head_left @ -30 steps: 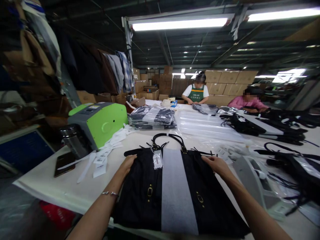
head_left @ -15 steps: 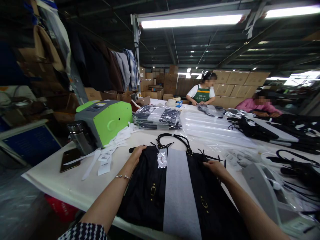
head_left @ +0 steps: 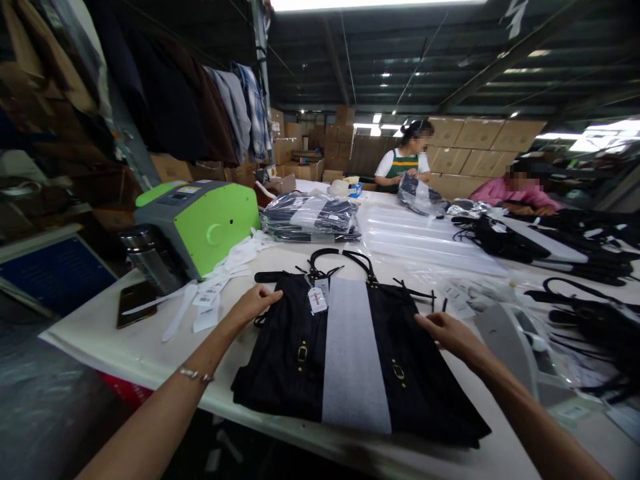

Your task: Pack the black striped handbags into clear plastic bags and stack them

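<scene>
A black handbag point(head_left: 285, 353) lies flat on the table, its two looped handles point(head_left: 345, 255) pointing away from me. Down its middle runs a strip of grey-white wrapping point(head_left: 353, 360), and a white hang tag point(head_left: 317, 300) rests at the upper left of the front. Two small brass buckles show on the front. My left hand point(head_left: 254, 303) pinches the bag's upper left edge between thumb and fingers. At the right side edge, my right hand point(head_left: 445, 332) has its fingers closed on the black material; some fingertips are hidden.
On the left are a green-and-grey machine point(head_left: 215, 227), a steel flask point(head_left: 150, 257), a phone point(head_left: 136, 303) and paper labels point(head_left: 206, 300). Plastic-wrapped bags point(head_left: 310, 217) are stacked behind. Clear plastic sheets point(head_left: 415, 233), a grey dispenser point(head_left: 507, 343) and black bags point(head_left: 530, 240) lie right. Two people work across the table.
The bag's lower edge now lies closer to the table's front edge, fully in view. Both hands have slid slightly down the bag's sides. The hang tag has turned over. A co-worker has lifted a wrapped bag.
</scene>
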`<state>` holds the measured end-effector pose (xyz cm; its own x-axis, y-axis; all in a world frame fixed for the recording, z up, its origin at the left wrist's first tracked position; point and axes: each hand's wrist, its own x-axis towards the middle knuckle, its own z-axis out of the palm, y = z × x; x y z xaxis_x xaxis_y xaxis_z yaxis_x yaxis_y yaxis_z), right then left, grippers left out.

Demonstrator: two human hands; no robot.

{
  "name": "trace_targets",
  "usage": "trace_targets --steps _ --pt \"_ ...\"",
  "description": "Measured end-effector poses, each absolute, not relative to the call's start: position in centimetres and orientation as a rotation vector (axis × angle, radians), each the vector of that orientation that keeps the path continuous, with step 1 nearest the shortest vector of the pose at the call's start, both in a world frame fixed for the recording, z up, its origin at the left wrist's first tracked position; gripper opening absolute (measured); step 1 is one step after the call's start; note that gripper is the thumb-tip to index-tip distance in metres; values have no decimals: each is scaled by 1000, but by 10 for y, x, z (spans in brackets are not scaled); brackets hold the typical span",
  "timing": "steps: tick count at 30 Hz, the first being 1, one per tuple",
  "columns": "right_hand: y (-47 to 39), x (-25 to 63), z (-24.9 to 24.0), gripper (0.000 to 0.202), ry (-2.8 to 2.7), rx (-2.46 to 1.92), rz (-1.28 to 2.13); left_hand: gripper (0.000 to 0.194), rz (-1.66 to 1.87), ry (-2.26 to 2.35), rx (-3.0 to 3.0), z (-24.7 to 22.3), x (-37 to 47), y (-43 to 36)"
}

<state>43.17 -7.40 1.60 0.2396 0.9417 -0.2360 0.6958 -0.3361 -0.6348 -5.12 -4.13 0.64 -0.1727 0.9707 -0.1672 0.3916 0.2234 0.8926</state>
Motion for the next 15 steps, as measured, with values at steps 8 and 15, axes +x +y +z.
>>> trace_targets --steps 8,15 --pt "-137 429 15 42 -1728 -2150 795 36 658 1843 1587 13 -55 -131" --pt "-152 436 -21 42 -1057 -1865 1430 56 845 1641 1187 -17 -47 -141"
